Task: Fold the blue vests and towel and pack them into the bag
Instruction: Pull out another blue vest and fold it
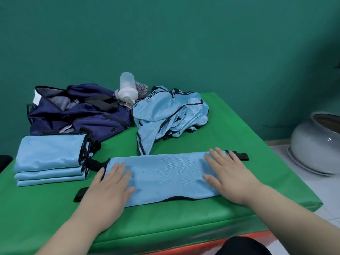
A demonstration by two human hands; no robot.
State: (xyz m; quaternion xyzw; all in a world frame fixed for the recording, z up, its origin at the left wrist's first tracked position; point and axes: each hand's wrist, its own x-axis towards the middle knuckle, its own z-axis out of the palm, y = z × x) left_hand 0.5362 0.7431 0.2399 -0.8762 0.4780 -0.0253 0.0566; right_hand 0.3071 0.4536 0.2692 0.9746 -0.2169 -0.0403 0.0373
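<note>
Teal wall (165,34) behind, green padded table (230,126) in front, everything sits on it.

Navy bag (79,115) at far left, slumped, mouth open. No light blue shows inside, so I'd say packing hasn't started.

Crumpled heap of vests (169,115) just right of the bag, unfolded. Can't count them, looks like more than one.

Current vest (165,177) lies near the front edge, folded to a long flat band. Left hand (108,186) is flat on its left end, right hand (228,175) flat on its right end. Both have fingers straight, palms down, pressing and gripping nothing. Looks like smoothing before the next fold.

Folded stack (49,159) at left, in front of the bag and touching it: three layers visible, so roughly three done.

Estimate: under halfway. Left to do: finish this vest, fold the heap, fold the towel, load the bag.

Grey ceramic pot (316,144) stands on the floor to the right, off the table, not in the way.

Clear shaker bottle (127,87) lies between bag and heap, leaning on the bag's edge; probably needs shifting before loading.

Striped grey cloth (141,88) behind the bottle may be the towel, mostly hidden.

Black strap tabs (241,156) stick out at the band's ends and could untidy the next fold.
</note>
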